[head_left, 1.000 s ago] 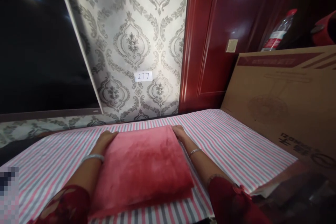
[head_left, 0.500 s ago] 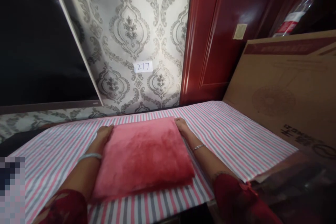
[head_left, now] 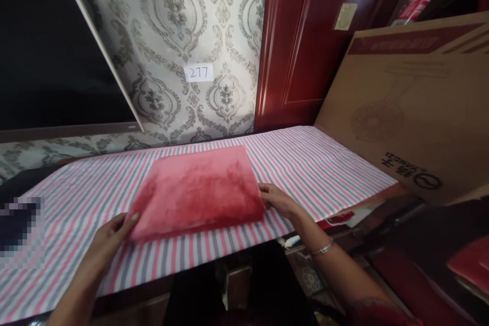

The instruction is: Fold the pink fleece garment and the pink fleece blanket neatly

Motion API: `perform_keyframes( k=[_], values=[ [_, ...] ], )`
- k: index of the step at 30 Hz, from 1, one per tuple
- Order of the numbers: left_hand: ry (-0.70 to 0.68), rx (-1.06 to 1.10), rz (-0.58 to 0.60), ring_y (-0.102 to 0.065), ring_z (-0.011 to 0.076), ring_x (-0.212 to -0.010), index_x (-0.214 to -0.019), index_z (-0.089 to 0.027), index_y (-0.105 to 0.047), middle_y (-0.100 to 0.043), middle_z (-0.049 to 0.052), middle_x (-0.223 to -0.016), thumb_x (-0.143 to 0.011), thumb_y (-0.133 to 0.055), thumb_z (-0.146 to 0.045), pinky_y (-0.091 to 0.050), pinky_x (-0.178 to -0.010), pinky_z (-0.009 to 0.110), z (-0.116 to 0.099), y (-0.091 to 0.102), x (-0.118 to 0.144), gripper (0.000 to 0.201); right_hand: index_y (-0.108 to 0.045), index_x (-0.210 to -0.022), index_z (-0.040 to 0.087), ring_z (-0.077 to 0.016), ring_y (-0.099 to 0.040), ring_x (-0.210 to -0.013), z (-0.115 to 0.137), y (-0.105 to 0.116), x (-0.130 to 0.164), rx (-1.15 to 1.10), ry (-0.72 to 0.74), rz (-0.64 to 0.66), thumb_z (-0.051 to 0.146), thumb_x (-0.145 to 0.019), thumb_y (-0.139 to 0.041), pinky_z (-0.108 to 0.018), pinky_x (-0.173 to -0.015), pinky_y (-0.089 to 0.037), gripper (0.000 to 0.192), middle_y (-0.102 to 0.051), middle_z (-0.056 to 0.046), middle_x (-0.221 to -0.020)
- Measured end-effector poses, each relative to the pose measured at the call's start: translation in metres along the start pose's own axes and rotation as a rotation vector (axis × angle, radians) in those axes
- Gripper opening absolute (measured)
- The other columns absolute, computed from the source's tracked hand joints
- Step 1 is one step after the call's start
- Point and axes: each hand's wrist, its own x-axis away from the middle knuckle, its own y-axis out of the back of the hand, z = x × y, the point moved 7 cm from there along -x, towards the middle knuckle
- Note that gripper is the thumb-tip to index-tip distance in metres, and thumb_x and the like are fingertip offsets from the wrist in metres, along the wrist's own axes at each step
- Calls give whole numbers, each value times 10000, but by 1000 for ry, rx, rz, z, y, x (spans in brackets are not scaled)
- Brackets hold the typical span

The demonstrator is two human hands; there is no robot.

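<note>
- A folded, plush red fabric rectangle (head_left: 198, 191) is laid flat on the pink-and-grey striped cloth covering the table (head_left: 313, 163).
- Its near left corner is touched by the left hand (head_left: 110, 234), fingers extended.
- Its near right corner is met by the right hand (head_left: 277, 199), fingers loosely spread.
- A large brown cardboard box (head_left: 412, 102) is leaned to the right.

One head-worn view looks forward and down, from close above the near edge of the striped surface (head_left: 313, 163), toward the wall (head_left: 183, 20).

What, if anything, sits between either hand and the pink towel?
Nothing visible. The left hand touches the folded pink towel at its near left corner, and the right hand touches its near right corner. Only bare striped cloth lies around them; the cardboard box stands off to the right.
</note>
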Motion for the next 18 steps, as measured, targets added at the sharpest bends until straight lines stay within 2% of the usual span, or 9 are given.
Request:
perform_keyframes(
  k=[3, 5, 7, 10, 12, 14, 18],
  values=[
    [72, 167, 144, -671, 320, -890, -822, -222, -664, -735, 36, -810, -422, -664, -867, -531, -825, 407, 12, -8, 27, 759, -641, -801, 169, -48, -320, -476, 1, 0, 15, -23, 8, 11, 338, -692, -707, -216, -467, -212, 211, -498, 65, -598],
    [71, 252, 151, -659, 303, -906, -829, -227, -646, -722, 23, -818, -414, -717, -823, -519, -835, 386, 11, -10, 39, 729, -643, -859, 178, -43, -322, -479, 7, -3, 22, -9, 65, 23, 308, -678, -721, -212, -462, -217, 236, -561, 51, -680],
    [52, 293, 148, -649, 290, -937, -851, -223, -647, -722, 21, -870, -419, -751, -772, -513, -845, 362, 8, -10, 45, 706, -645, -973, 196, -48, -355, -500, 11, -9, 28, 2, 103, 58, 294, -661, -738, -207, -461, -227, 340, -631, 23, -810],
    [2, 285, 155, -632, 291, -1011, -912, -213, -663, -723, 33, -968, -485, -742, -720, -503, -895, 349, 4, -10, 47, 668, -635, -1103, 210, -80, -451, -577, 10, -17, 32, 30, 126, 97, 306, -655, -759, -202, -510, -312, 474, -669, -11, -906],
    [-42, 245, 149, -627, 297, -1022, -933, -207, -665, -718, 44, -981, -536, -712, -697, -498, -919, 367, 6, -8, 45, 633, -655, -1085, 200, -101, -501, -629, 9, -17, 31, 55, 179, 103, 302, -670, -747, -221, -590, -391, 437, -670, -13, -891],
    [-102, 204, 136, -628, 300, -1008, -946, -204, -660, -715, 56, -988, -569, -691, -659, -494, -931, 391, 9, -7, 40, 591, -685, -990, 186, -103, -500, -618, 7, -15, 29, 81, 243, 75, 293, -689, -716, -235, -618, -415, 321, -650, 4, -809],
    [-240, 132, 82, -631, 295, -979, -931, -212, -646, -703, 70, -991, -641, -636, -589, -484, -938, 412, 14, -7, 34, 476, -669, -890, 194, -62, -353, -451, 2, -7, 21, 58, 262, -40, 327, -736, -643, -216, -447, -287, 205, -561, 51, -658]
  ],
)
